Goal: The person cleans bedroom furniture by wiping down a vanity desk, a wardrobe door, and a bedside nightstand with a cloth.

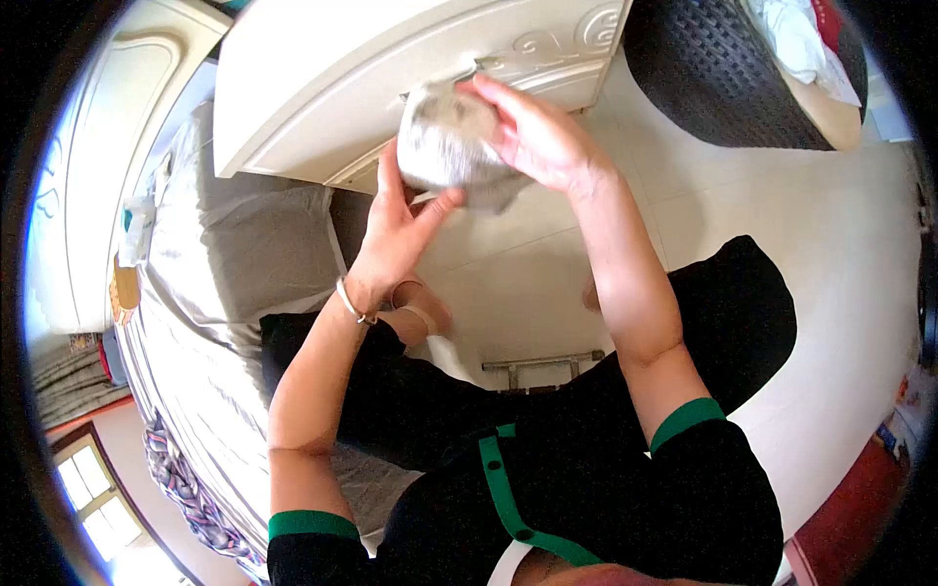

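A light grey and white bundle (447,137), which looks like folded cloth and is blurred, is held up between my two hands in front of the cream cabinet (322,107). My left hand (399,217) grips its lower left side, thumb in front and fingers partly behind it. On the upper right, my right hand (532,132) holds the bundle with its fingers on the top edge. A bracelet (354,303) circles my left wrist.
A bed with grey and striped sheets (264,244) lies at the left. The dark woven basket (718,83) at the upper right holds cloths. Below my hands are pale floor tiles (508,264) and a metal frame (542,366) between my legs.
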